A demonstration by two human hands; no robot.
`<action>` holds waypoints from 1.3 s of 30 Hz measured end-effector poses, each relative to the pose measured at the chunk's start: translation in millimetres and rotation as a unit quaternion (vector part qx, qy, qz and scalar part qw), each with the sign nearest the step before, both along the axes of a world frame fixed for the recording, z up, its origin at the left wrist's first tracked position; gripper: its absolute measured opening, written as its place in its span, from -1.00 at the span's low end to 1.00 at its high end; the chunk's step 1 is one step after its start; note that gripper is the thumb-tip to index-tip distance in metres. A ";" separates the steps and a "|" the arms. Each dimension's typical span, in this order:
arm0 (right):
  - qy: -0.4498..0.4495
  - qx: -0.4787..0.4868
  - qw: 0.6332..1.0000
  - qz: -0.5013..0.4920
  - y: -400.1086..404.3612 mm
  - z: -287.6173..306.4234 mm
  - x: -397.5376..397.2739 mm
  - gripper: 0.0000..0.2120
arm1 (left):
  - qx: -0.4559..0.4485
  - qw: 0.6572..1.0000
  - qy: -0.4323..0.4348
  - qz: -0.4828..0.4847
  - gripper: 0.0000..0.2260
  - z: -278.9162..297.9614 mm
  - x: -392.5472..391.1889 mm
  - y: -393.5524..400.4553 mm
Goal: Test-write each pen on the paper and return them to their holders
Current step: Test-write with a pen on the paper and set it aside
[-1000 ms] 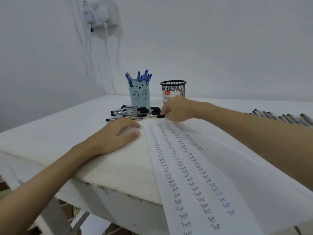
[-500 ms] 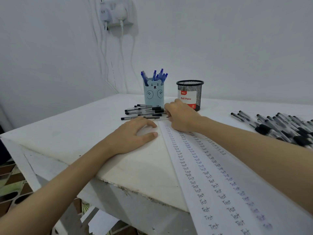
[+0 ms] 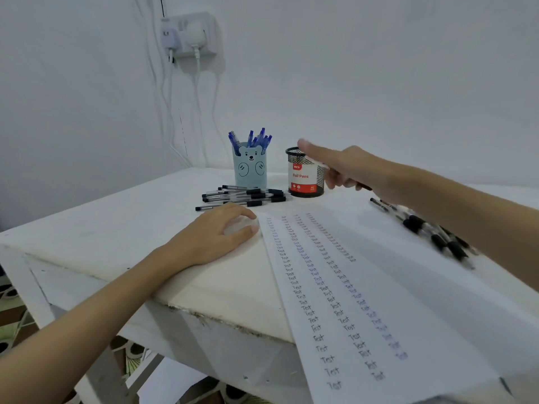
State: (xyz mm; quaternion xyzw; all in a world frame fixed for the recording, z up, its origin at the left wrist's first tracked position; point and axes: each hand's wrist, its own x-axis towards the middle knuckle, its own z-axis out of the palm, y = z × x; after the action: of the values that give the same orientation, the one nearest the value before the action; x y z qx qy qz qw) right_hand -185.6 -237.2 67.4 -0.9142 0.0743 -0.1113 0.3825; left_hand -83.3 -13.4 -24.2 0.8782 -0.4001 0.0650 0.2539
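My right hand (image 3: pixel 347 167) hovers blurred beside and just above the black mesh holder (image 3: pixel 306 182) labelled "Ball Pens", fingers spread, and I see no pen in it. My left hand (image 3: pixel 215 237) rests flat on the table, fingertips at the top left corner of the long paper (image 3: pixel 364 287), which carries columns of "Test" in black and blue. A pile of black capped pens (image 3: pixel 248 196) lies in front of the light blue bear holder (image 3: pixel 250 170), which holds several blue pens (image 3: pixel 253 139).
More black pens (image 3: pixel 431 231) lie on the right of the white table (image 3: pixel 102 228), partly behind my right forearm. The paper hangs over the table's near edge. A wall socket (image 3: pixel 192 36) with plugs and cables sits above the far corner.
My right hand has lifted off the pen pile and moved up and right to the mesh holder. The view has shifted left. My left hand has stayed put.
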 end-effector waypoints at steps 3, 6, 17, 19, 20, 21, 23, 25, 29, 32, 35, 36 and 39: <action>-0.014 0.094 0.995 0.020 -5.7 1.8 -14.0 -0.33 | -0.002 0.999 0.030 -0.029 -0.44 2.8 -12.5 -11.8; -0.027 0.270 0.962 -0.006 -10.0 -0.2 -24.9 -0.41 | 0.021 0.996 0.063 -0.063 -0.52 7.3 -29.2 -30.5; -0.062 0.416 0.907 -0.001 -17.5 -21.5 -50.6 -0.53 | 0.148 0.988 -0.008 -0.042 -0.56 9.6 -44.5 -28.2; -0.024 0.406 0.913 0.001 -19.8 -27.6 -52.9 -0.39 | 0.149 0.988 -0.022 -0.043 -0.65 10.1 -45.5 -25.6; -0.007 0.391 0.920 0.001 -20.1 -31.8 -54.0 -0.31 | 0.147 0.988 -0.029 -0.046 -0.67 9.7 -46.4 -26.3; 0.006 0.362 0.932 0.001 -19.6 -35.8 -54.6 -0.26 | 0.143 0.988 -0.034 -0.048 -0.69 9.6 -46.6 -27.9; 0.010 0.288 0.957 -0.006 -14.5 -43.4 -53.6 -0.33 | 0.130 0.990 -0.029 -0.052 -0.70 9.0 -44.6 -32.7; -0.022 0.233 0.972 -0.019 -6.0 -51.9 -51.0 -0.59 | 0.104 0.993 -0.015 -0.058 -0.71 8.8 -40.1 -38.4; -0.040 0.208 0.977 -0.026 6.5 -64.9 -46.4 -0.61 | 0.070 0.995 0.017 -0.068 -0.61 5.6 -33.1 -48.0; -0.066 0.196 0.978 -0.017 10.3 -68.8 -45.6 -0.58 | 0.052 0.996 0.028 -0.070 -0.59 -2.0 -31.9 -50.9; -0.118 0.146 0.981 -0.040 8.9 -75.0 -42.3 -0.61 | 0.041 0.996 0.028 -0.068 -0.60 -2.5 -30.7 -51.2; -0.128 0.126 0.983 -0.040 9.0 -77.9 -40.9 -0.59 | 0.044 0.997 0.027 -0.065 -0.59 -2.8 -30.6 -51.6; -0.147 0.091 0.984 -0.038 9.9 -82.6 -37.8 -0.50 | 0.036 0.997 0.022 -0.063 -0.59 -3.7 -30.6 -52.6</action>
State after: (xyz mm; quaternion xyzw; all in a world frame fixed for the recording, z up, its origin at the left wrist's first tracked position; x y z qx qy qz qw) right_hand -223.4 -227.2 -15.2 -0.8457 0.0614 -0.2519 0.4664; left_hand -113.9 -66.0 -27.9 0.8612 -0.4507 0.0150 0.2344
